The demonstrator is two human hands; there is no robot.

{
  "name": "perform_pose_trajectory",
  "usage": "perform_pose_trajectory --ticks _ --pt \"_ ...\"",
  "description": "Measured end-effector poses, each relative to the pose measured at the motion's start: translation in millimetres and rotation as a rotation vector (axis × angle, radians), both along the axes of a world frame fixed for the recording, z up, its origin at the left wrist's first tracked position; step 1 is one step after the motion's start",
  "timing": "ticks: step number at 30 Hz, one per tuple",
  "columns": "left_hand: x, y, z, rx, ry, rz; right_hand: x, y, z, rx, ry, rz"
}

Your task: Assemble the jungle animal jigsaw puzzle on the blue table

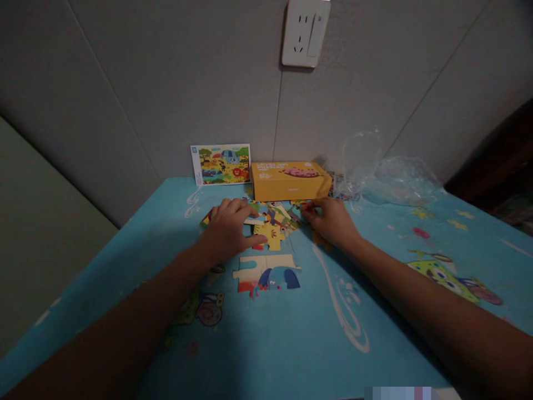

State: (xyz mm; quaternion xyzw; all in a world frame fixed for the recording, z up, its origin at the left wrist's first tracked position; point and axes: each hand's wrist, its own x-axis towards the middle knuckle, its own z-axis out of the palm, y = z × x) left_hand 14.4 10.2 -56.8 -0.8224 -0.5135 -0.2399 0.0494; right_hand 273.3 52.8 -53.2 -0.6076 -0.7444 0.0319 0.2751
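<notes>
A heap of loose jigsaw puzzle pieces (271, 229) lies between my two hands, mostly yellow with bits of green, white and blue. My left hand (230, 229) rests over the heap's left side, its thumb apart from the fingers and touching the pieces. At the right edge of the heap, my right hand (327, 218) has its fingertips pinched together on a puzzle piece, largely covered by the fingers. Nearer to me, a few joined pieces (280, 276) lie flat, showing a blue elephant against cream and red.
A yellow puzzle box (287, 182) stands behind the heap. Left of it, a picture card (222, 165) leans against the wall (166, 83). Crumpled clear plastic (402, 180) lies at the back right. Blue cartoon-printed cloth (287, 344) covers the table; a wall socket (306, 34) is above.
</notes>
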Motion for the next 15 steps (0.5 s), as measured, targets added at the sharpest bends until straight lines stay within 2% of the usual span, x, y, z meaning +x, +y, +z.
perform_pose_trajectory --ticks 2,4,7,10,12,15 --pt "1.8 -1.8 3.3 -0.056 0.015 0.028 -1.9 -1.8 1.4 0.079 -0.082 -0.011" --pt "3.2 -3.6 6.6 -0.124 0.012 0.032 -6.8 -7.4 4.9 0.100 -0.060 0.035" --pt "5.7 -6.2 8.8 -0.205 -0.062 -0.002 -19.0 -21.2 11.1 -0.054 0.077 0.226" --pt "9.4 -8.5 7.7 -0.271 -0.183 -0.037 -32.4 -35.0 13.7 -0.158 0.083 0.397" --pt "12.0 -9.7 7.0 -0.300 -0.259 -0.047 -38.3 -40.6 13.1 -0.177 0.069 0.429" --pt "13.4 -9.7 7.9 -0.297 -0.341 -0.040 -39.3 -41.4 10.6 -0.215 0.151 0.393"
